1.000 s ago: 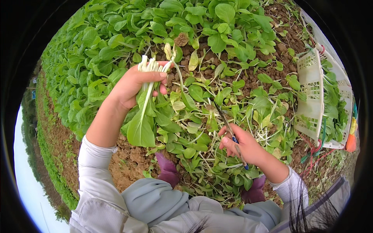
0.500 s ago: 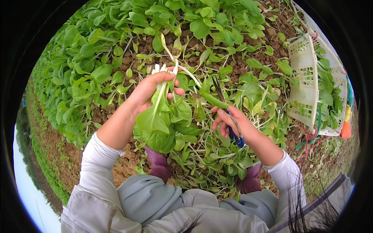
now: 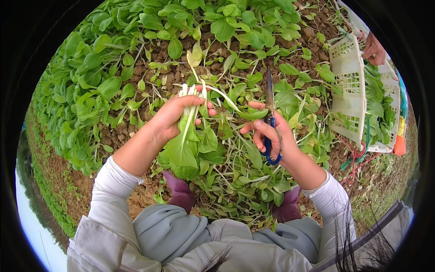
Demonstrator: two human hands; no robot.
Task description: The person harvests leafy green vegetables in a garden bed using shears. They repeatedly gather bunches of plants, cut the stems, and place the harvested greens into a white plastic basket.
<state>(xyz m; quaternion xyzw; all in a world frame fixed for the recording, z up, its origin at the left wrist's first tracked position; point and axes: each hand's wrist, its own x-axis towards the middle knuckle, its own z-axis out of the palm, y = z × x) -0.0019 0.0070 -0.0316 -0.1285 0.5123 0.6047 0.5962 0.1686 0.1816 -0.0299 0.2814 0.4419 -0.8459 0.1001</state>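
My left hand point(image 3: 170, 113) is closed round a bunch of leafy greens point(image 3: 185, 149), pale cut stems upward and green leaves hanging below. A yellowing leaf point(image 3: 195, 55) on a thin stalk sticks up beyond that hand. One bent white stalk with a curled green leaf point(image 3: 253, 114) reaches from the bunch to the fingertips of my right hand point(image 3: 285, 136). Blue-handled scissors point(image 3: 270, 97) lie in my right hand, dark blades pointing away from me. The handle loops hang at the palm, and the fingers are partly spread around them.
Growing greens point(image 3: 90, 59) fill the far and left ground. Loose leaves and stalks point(image 3: 244, 181) lie between my purple boots point(image 3: 180, 192). At the right stands a white plastic basket point(image 3: 358, 102) of greens with red and green cords; another person's hand point(image 3: 374, 49) is at it.
My right hand has turned the scissors more upright and raised slightly. The other person's hand has come into view at the basket. My left hand keeps its hold on the bunch.
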